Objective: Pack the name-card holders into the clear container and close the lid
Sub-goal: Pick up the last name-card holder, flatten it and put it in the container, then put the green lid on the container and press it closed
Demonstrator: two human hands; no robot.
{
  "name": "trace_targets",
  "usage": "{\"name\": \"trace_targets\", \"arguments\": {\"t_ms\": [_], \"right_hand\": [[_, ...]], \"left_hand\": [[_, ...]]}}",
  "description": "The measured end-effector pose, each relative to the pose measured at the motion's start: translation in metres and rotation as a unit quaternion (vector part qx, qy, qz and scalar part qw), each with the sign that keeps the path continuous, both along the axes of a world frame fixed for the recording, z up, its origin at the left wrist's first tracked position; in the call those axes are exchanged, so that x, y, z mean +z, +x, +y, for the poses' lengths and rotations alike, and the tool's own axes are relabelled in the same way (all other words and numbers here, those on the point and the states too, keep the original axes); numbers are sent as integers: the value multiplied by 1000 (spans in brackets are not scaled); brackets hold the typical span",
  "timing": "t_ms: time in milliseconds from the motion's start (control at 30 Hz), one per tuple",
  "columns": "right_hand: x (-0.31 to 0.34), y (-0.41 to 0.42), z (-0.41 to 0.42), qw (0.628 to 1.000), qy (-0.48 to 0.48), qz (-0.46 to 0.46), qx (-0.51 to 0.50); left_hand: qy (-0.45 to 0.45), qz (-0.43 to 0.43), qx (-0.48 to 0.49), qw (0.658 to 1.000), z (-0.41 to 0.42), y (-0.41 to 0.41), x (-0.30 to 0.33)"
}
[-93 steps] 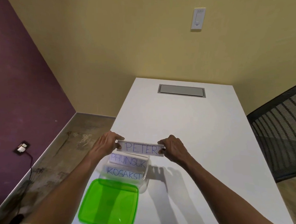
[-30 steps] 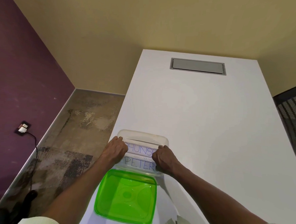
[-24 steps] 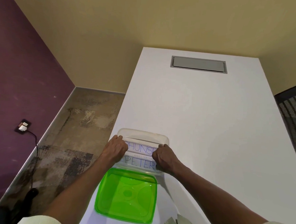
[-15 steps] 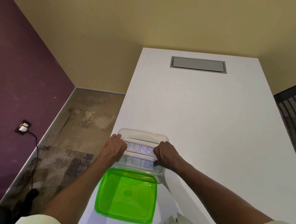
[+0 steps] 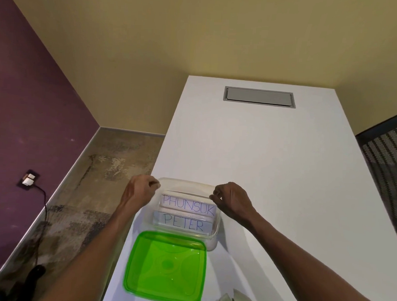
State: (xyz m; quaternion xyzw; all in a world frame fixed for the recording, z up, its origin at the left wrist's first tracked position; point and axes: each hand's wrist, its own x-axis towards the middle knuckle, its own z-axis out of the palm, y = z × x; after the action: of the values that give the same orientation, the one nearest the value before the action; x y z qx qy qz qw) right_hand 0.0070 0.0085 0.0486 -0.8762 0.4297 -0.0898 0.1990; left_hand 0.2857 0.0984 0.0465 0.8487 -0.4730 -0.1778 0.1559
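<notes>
Both my left hand [image 5: 140, 192] and right hand [image 5: 231, 199] have lifted off the name-card holders [image 5: 186, 215], loosely curled and empty beside the clear container [image 5: 213, 237]; green lid [image 5: 166, 267] near my wrists remains unfitted.

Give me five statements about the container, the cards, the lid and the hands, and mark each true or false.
1. The green lid is on the container. False: it lies on the table, beside the container on its near side.
2. The PETER card is inside the container. True.
3. The PHUNSUK card sits farther from the camera than the PETER card. True.
4. The right hand holds a card above the table. False: it holds nothing, and its fingers are curled at the container's right edge.
5. The left hand rests on the lid. False: it is at the container's left edge.
</notes>
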Motion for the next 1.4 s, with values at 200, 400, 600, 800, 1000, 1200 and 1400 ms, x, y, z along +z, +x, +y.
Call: {"name": "trace_targets", "arguments": {"t_ms": [200,400,600,800,1000,1200,1400], "right_hand": [[-9,-17,15,994,15,-26,-102],[-32,-22,25,977,142,-31,-156],[-41,-10,29,919,295,-83,-249],[-49,-6,32,834,385,-196,-342],[-51,-6,30,818,400,-222,-347],[-51,-18,26,829,381,-232,-337],[-43,-50,7,838,355,-247,-333]], "left_hand": [[-42,58,131,989,23,12,-13],[-24,136,187,973,32,12,-32],[-35,252,235,938,29,8,-43],[-35,295,281,913,29,7,-46],[-30,300,285,910,27,8,-44],[-47,322,280,903,20,-5,-31],[-75,398,265,875,5,-32,-15]]}}
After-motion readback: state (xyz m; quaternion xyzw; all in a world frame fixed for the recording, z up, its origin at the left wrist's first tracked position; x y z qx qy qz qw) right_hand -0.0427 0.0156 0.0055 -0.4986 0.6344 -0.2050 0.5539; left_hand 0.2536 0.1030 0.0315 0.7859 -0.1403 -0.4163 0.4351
